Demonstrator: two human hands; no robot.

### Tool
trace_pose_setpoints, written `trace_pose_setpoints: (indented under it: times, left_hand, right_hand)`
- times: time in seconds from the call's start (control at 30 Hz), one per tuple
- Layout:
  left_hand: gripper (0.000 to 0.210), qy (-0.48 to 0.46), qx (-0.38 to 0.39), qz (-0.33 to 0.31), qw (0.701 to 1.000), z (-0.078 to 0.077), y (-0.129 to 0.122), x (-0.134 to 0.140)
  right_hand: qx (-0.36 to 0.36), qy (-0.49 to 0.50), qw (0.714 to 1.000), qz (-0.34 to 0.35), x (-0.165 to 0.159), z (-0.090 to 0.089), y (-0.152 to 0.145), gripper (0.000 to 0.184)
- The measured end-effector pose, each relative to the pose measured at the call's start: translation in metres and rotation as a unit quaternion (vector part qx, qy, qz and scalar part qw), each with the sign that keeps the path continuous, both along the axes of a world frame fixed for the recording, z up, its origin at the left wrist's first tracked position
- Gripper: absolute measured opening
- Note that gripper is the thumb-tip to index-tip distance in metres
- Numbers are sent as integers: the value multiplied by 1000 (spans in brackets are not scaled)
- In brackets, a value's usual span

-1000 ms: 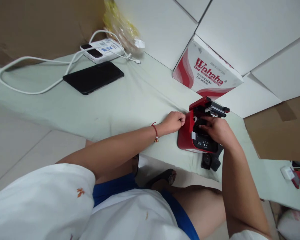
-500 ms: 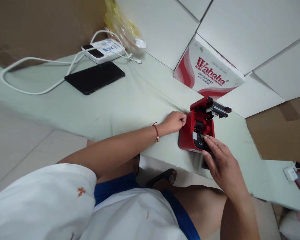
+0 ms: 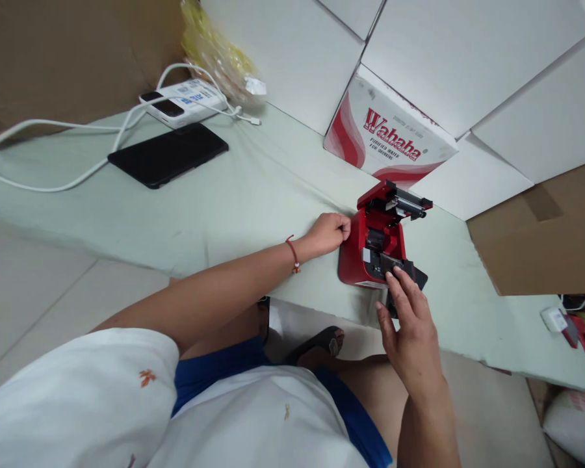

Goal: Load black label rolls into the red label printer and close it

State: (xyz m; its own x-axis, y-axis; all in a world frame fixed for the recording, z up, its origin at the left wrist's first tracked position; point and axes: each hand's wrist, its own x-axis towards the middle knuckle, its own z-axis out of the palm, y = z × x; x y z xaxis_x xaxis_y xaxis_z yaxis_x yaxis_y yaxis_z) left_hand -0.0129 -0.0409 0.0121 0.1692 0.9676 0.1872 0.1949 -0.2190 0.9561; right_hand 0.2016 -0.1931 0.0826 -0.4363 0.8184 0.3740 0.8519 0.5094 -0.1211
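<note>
A small red box-shaped printer (image 3: 350,260) stands on the pale green surface. Its lid (image 3: 394,201) is raised, baring a black roller and dark parts inside. Against the left side of the printer rests my left hand (image 3: 327,233), its fingers curled into a fist; what they hold, if anything, is hidden. My right hand (image 3: 412,328) is open, fingers stretched, with fingertips at the black front panel (image 3: 387,263). Under and beside that hand lies a dark flat piece (image 3: 420,279), partly covered, so its kind is unclear.
A black phone (image 3: 168,155), a white power bank (image 3: 188,103) and a looped white cable (image 3: 53,188) lie to the left. Behind the printer stand a Wahaha water carton (image 3: 390,130) and white boxes. A brown carton (image 3: 541,227) is on the right, near a white plug (image 3: 554,320).
My right hand has drawn slightly back toward me, uncovering more of the front panel and a dark flat piece. The left fist stays against the printer. The whole view has shifted a little.
</note>
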Motion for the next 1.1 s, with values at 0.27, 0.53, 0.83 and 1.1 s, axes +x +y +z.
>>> trace_pose_setpoints:
  times: [0.27, 0.53, 0.83, 1.1]
  left_hand:
    - [24, -3, 6, 20, 1000, 1, -4, 1]
    - [15, 8, 164, 173, 971, 55, 19, -10]
    - [31, 36, 186, 29, 981, 90, 43, 21]
    - [33, 36, 186, 31, 981, 91, 16, 15]
  right_hand:
    - [47, 13, 999, -6, -5, -5, 0, 60]
    - [42, 35, 999, -3, -9, -9, -2, 58]
    - [48, 18, 998, -30, -12, -15, -4, 57]
    - [47, 29, 998, -12, -13, -12, -4, 60]
